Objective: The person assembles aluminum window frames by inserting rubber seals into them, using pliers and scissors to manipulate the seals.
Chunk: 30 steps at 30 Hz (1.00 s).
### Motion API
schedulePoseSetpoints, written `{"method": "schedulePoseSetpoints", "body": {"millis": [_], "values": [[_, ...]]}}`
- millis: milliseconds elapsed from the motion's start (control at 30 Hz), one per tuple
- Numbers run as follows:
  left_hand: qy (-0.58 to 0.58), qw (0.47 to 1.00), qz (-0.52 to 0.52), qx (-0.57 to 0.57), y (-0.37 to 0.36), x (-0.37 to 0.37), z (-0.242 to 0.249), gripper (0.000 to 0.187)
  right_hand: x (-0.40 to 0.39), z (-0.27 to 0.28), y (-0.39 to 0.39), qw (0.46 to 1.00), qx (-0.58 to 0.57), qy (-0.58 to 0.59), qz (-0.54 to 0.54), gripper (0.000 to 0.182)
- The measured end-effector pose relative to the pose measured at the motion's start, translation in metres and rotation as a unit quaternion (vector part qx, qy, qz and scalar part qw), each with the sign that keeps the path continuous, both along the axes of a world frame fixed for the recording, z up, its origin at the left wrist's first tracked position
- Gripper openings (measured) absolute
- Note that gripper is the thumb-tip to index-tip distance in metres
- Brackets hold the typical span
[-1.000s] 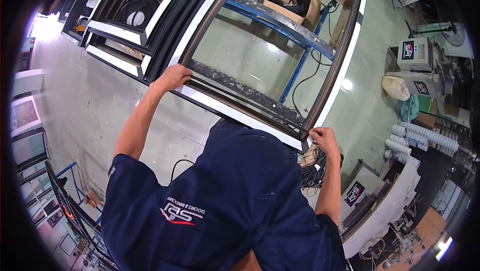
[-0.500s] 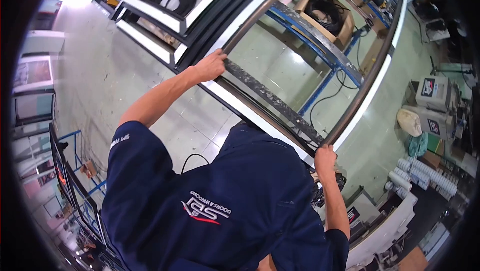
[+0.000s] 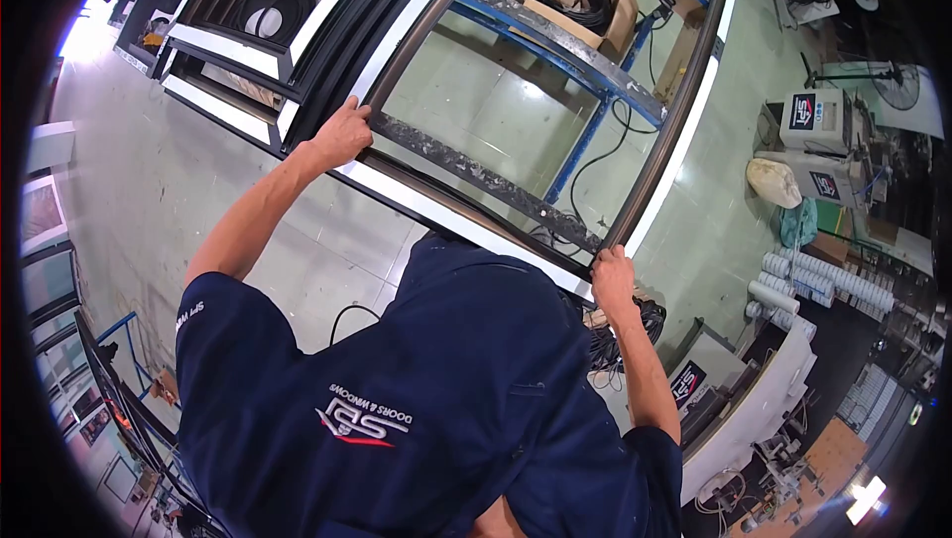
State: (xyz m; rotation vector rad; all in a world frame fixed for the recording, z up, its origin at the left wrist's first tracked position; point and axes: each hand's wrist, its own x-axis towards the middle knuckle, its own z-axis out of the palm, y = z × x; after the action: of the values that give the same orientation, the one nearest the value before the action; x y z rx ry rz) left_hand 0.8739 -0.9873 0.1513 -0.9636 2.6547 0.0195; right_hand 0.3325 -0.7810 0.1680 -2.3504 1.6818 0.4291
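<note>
A large frame with white outer faces (image 3: 446, 207) and dark brown inner edges lies on a blue metal stand (image 3: 580, 156). At the frame's near left corner, my left hand (image 3: 344, 133) grips the brown edge, fingers bent over it. My right hand (image 3: 612, 275) is closed on the near right corner, fingertips pressed on the brown profile. A speckled dark bar (image 3: 476, 174) of the stand shows through the opening, running between the two hands. Both hands touch the frame.
A cardboard box (image 3: 623, 17) with coiled black cable stands beyond the frame. Smaller white-and-black frames (image 3: 228, 50) adjoin at upper left. Labelled machines (image 3: 815, 121), a white sack (image 3: 773, 183) and white rolls (image 3: 843, 282) are at right. Black cable (image 3: 645, 325) hangs near my right forearm.
The view has shifted, so the frame and both hands appear farther left and slightly higher or level. Both hands keep their places at the frame's near corners.
</note>
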Motion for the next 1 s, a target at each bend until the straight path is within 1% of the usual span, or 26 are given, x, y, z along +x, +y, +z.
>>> {"method": "schedulePoseSetpoints", "body": {"millis": [167, 267, 367, 467, 567, 667, 733, 767, 800, 833, 867, 900, 933, 967, 1000], "values": [[0.003, 1.0, 0.02, 0.0, 0.002, 0.002, 0.002, 0.007, 0.001, -0.001, -0.001, 0.998, 0.004, -0.045, -0.052, 0.013], [0.012, 1.0, 0.023, 0.006, 0.001, 0.005, 0.002, 0.007, 0.007, 0.012, -0.005, 0.993, 0.036, -0.072, -0.088, 0.013], [0.015, 0.999, 0.026, 0.018, 0.0, 0.005, 0.003, 0.009, 0.013, 0.024, -0.005, 0.991, -0.03, -0.11, -0.071, 0.013], [-0.002, 0.999, 0.026, 0.026, 0.0, 0.003, 0.008, 0.011, 0.012, 0.022, 0.0, 0.993, -0.051, -0.099, -0.044, 0.013], [0.001, 0.999, 0.024, 0.022, 0.0, 0.003, 0.004, 0.013, 0.01, 0.012, -0.002, 0.996, -0.031, -0.072, -0.032, 0.013], [0.006, 0.999, 0.027, 0.02, 0.001, 0.007, -0.002, 0.014, 0.012, 0.014, -0.008, 0.993, 0.035, -0.085, -0.079, 0.01], [0.008, 1.0, 0.012, 0.019, 0.0, 0.012, -0.007, 0.014, 0.005, 0.002, -0.001, 0.996, 0.012, -0.062, -0.07, 0.009], [-0.044, 0.999, -0.01, 0.001, 0.0, 0.011, -0.012, 0.013, 0.005, -0.006, -0.005, 0.997, -0.008, -0.061, -0.056, 0.009], [-0.003, 0.999, 0.027, 0.022, 0.002, 0.001, 0.008, 0.014, 0.001, -0.008, -0.003, 0.998, -0.009, -0.044, -0.035, 0.01], [0.047, 0.996, 0.069, 0.041, 0.002, 0.009, -0.019, 0.012, 0.001, -0.005, -0.004, 0.996, -0.049, -0.075, -0.003, 0.013], [0.062, 0.996, 0.059, 0.021, 0.0, 0.011, -0.021, 0.013, 0.0, -0.005, -0.009, 0.997, -0.009, -0.07, -0.011, 0.016], [0.022, 0.996, 0.069, 0.046, 0.0, 0.012, -0.031, 0.013, 0.005, -0.003, -0.008, 0.995, -0.012, -0.093, -0.039, 0.018], [-0.023, 0.998, 0.042, 0.028, 0.001, 0.006, -0.03, 0.013, 0.004, 0.001, -0.008, 0.995, -0.015, -0.09, -0.045, 0.019], [-0.037, 0.999, 0.032, 0.002, 0.002, 0.002, -0.013, 0.012, 0.002, -0.004, -0.008, 0.996, -0.028, -0.087, -0.02, 0.017], [-0.041, 0.999, 0.033, -0.002, 0.002, 0.001, -0.008, 0.012, 0.001, -0.006, -0.009, 0.996, -0.014, -0.083, -0.021, 0.016]]}}
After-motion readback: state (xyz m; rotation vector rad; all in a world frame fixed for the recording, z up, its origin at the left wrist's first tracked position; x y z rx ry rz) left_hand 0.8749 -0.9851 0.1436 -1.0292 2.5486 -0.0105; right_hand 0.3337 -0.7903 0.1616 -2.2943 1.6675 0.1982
